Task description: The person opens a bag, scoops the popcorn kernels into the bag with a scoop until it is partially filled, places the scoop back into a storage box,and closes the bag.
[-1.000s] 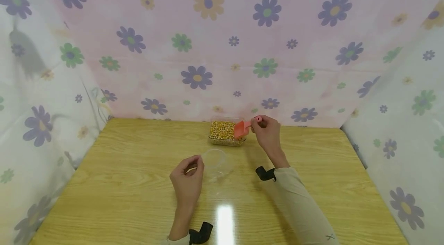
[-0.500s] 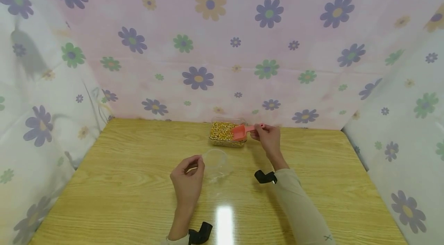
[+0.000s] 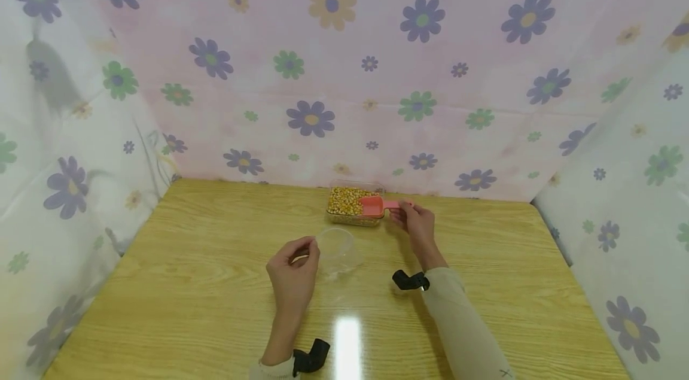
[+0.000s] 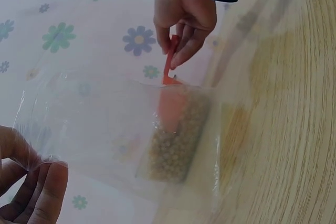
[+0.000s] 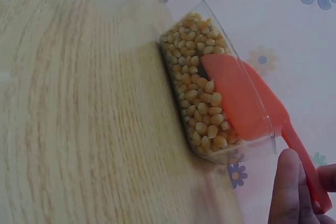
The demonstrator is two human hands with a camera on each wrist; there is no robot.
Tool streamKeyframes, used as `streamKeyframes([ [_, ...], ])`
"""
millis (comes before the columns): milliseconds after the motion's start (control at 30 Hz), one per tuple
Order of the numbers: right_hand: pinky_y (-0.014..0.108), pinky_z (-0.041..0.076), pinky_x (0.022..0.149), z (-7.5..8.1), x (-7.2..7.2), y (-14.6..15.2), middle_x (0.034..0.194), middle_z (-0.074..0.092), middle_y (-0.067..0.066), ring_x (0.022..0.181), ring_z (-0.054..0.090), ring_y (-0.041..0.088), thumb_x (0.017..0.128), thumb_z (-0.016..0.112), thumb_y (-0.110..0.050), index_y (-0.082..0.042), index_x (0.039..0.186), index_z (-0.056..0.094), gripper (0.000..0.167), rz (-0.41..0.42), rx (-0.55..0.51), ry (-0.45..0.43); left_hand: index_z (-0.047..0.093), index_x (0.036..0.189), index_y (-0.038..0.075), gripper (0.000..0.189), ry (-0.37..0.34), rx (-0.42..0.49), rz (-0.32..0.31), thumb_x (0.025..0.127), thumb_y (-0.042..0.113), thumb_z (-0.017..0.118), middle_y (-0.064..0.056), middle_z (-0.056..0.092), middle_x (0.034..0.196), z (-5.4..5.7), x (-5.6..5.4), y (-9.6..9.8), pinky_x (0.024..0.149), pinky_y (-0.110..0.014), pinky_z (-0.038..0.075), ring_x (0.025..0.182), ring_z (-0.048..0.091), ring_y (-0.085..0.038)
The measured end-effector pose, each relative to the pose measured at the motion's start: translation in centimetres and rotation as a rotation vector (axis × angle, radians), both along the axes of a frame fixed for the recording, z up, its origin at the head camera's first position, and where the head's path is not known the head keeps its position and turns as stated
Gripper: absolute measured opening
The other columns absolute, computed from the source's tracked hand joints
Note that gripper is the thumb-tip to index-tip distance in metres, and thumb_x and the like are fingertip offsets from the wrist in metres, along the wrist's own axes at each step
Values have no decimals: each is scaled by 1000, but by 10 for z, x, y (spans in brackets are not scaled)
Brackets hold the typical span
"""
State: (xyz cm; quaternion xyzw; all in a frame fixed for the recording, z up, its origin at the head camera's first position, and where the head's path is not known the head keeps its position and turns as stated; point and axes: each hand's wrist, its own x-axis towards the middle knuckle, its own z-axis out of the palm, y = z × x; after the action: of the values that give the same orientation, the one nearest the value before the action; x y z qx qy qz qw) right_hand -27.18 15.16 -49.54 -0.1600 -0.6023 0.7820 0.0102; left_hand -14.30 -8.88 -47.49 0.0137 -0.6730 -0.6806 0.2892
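My right hand (image 3: 418,225) pinches the handle of a coral-pink scoop (image 3: 372,206). The scoop's blade lies in the corn kernels (image 5: 197,95) at the right end of a clear rectangular container (image 3: 352,221). In the right wrist view the blade leans across the container's rim, its front edge among the kernels. My left hand (image 3: 293,266) pinches the rim of a clear plastic bag (image 3: 340,257) between thumb and fingers. The bag's round mouth is spread, just in front of the container. Through its film the left wrist view shows the container and scoop, hazily.
The wooden table (image 3: 215,284) carries the container near its back edge. A flowered cloth (image 3: 344,81) hangs directly behind and along both sides. Black wrist mounts (image 3: 312,356) sit on both forearms. A bright light reflection lies on the table's front.
The scoop's handle has come down from a raised slant to nearly level, and its blade has gone lower into the kernels. The left hand and bag have hardly moved.
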Motion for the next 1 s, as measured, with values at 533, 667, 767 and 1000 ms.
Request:
streamKeyframes([
  [533, 37, 56, 95, -8, 6, -1, 78, 76, -3, 79, 75, 8, 106, 55, -18, 11, 133, 57, 39, -2, -69, -68, 78, 95, -4, 9, 42, -23, 0, 92, -4, 70, -20, 74, 86, 3, 2, -1, 62, -18, 59, 74, 69, -9],
  [667, 38, 55, 96, -9, 7, -2, 77, 76, -2, 79, 76, 10, 107, 54, -17, 11, 132, 57, 38, -5, -121, -62, 78, 95, -4, 9, 38, -23, -2, 92, -6, 70, -20, 74, 86, 3, 2, -1, 62, -18, 59, 74, 69, -8],
  [767, 39, 53, 99, -9, 9, -3, 79, 76, -2, 80, 76, 10, 107, 52, -16, 11, 134, 56, 38, -9, -148, -54, 78, 95, -4, 9, 43, -22, -8, 91, -6, 70, -21, 73, 86, 4, 2, -1, 62, -18, 59, 74, 69, -9],
  [1000, 41, 50, 105, -8, 12, -4, 82, 76, -2, 83, 75, 11, 108, 50, -16, 4, 132, 57, 31, -19, -196, -59, 76, 94, -11, 10, 17, -43, 2, 89, -14, 67, -27, 72, 86, 12, 4, 2, 61, -18, 59, 73, 69, -10],
])
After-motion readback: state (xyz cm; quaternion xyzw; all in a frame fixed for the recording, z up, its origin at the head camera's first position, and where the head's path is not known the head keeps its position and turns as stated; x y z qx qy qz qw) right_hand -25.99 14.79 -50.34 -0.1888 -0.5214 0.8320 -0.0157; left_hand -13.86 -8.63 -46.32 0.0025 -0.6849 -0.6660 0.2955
